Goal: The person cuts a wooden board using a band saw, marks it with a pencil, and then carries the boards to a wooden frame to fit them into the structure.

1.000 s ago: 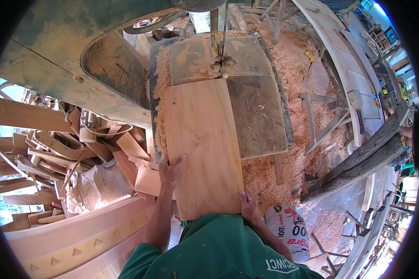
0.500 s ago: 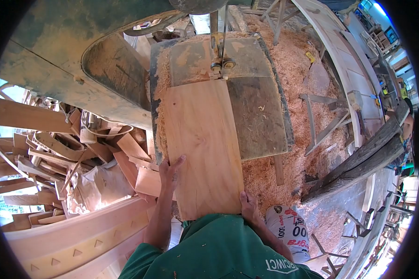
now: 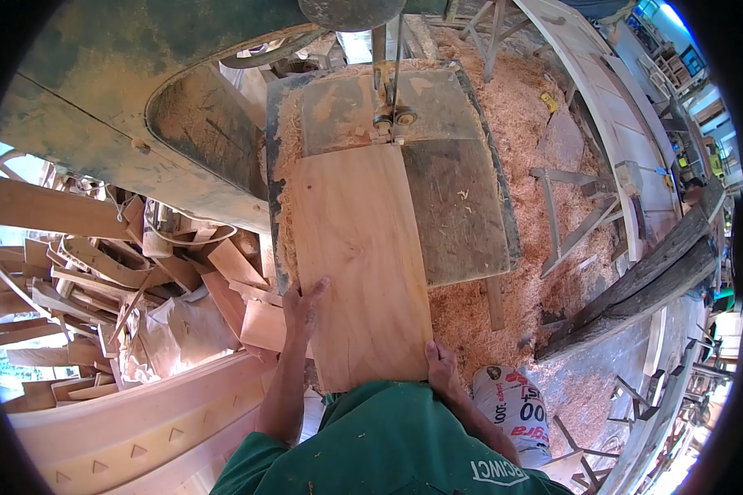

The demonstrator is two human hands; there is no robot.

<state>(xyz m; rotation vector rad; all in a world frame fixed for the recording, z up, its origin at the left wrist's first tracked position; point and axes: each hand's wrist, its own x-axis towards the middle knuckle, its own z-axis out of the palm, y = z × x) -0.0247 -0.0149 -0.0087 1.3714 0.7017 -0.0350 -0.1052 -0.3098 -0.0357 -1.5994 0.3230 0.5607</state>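
A wide, flat wooden board (image 3: 359, 256) lies on the saw table (image 3: 462, 214), its near end against my green shirt. The far edge of the board sits at the narrow upright blade (image 3: 397, 74) of a bandsaw, just below the guide wheels (image 3: 404, 115). My left hand (image 3: 305, 304) grips the board's left edge, thumb on top and fingers hidden beneath. Near the close right corner, my right hand (image 3: 441, 361) holds the right edge, its thumb along the side and its other fingers mostly out of sight.
The dusty green bandsaw body (image 3: 124, 99) fills the upper left. Wood offcuts (image 3: 82, 272) are heaped at left, above a long carved panel (image 3: 157, 421). Wood shavings (image 3: 512, 107) cover the floor at right. A printed white sack (image 3: 512, 412) stands by my right arm, and heavy timbers (image 3: 636, 289) lie farther right.
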